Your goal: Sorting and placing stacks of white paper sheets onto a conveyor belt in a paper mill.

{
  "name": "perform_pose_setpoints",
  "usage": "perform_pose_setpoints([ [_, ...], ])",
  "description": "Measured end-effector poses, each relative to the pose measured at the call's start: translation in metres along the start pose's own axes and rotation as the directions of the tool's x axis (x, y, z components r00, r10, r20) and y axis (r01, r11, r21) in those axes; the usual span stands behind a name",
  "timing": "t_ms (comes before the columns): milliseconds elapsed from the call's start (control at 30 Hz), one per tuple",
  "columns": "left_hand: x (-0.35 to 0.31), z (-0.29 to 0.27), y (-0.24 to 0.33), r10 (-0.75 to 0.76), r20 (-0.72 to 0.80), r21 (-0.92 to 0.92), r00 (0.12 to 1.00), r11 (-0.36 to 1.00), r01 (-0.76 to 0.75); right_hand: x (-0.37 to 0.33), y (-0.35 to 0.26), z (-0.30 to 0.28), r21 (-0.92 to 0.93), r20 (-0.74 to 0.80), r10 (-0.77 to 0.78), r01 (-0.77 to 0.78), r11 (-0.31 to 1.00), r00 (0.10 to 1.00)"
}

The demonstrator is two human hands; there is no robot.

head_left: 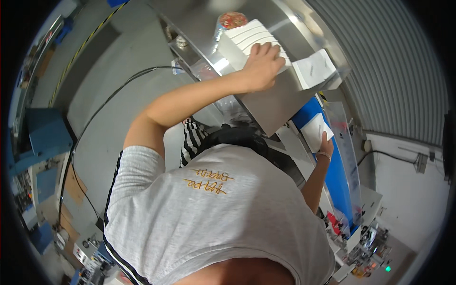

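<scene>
My left hand [263, 66] reaches across the metal table and lies on the near end of a row of white packets [249, 35], its fingers bent over their top edges. The packets stand close together in a line. To the right of the row, a flat white packet [314, 69] with a small dark mark lies at the table's end. Down at the right, my right hand [325, 146] grips another white packet [314, 131] by its edge, over the blue conveyor belt [336, 175]. The fingers under that packet are mostly hidden.
A round clear container with reddish contents [232, 20] stands behind the row. The metal table [273, 107] has raised edges. A clear guard [349, 147] runs along the belt, with machine parts [373, 244] at its lower end. A black cable [102, 107] crosses the floor at left.
</scene>
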State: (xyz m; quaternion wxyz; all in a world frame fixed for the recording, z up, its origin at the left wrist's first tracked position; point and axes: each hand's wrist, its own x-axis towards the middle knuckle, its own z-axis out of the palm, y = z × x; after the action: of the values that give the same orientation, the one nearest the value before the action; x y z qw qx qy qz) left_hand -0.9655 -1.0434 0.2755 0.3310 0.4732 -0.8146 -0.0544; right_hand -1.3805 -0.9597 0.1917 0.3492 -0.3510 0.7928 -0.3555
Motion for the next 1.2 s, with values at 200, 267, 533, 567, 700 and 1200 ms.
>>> perform_pose_setpoints([
  [200,-0.003,-0.002,0.008,-0.021,-0.026,0.045,0.999,0.999,0.022,-0.006,-0.006,0.006,-0.903,-0.295,-0.687,0.04,0.427,0.664],
  [267,-0.005,-0.001,0.007,-0.004,-0.007,0.03,1.0,1.0,0.005,0.001,-0.036,0.027,-0.656,-0.058,-0.669,0.477,0.585,0.741],
  [533,-0.008,0.004,0.008,-0.008,-0.078,-0.016,0.997,1.0,0.006,-0.039,-0.166,0.158,0.207,0.496,-0.606,0.593,0.778,0.622],
  [567,-0.007,0.004,0.007,-0.006,-0.083,-0.013,0.996,1.0,0.005,-0.038,-0.171,0.161,0.209,0.495,-0.611,0.598,0.774,0.618],
  [700,-0.005,0.0,0.006,0.015,-0.037,-0.02,0.999,1.0,-0.015,-0.019,-0.173,0.177,0.329,0.618,-0.568,0.478,0.815,0.543],
  [1200,0.048,-0.041,-0.056,0.147,0.555,-0.118,0.819,0.988,-0.098,0.005,-0.196,0.171,0.095,0.751,-0.407,0.525,0.846,0.52],
])
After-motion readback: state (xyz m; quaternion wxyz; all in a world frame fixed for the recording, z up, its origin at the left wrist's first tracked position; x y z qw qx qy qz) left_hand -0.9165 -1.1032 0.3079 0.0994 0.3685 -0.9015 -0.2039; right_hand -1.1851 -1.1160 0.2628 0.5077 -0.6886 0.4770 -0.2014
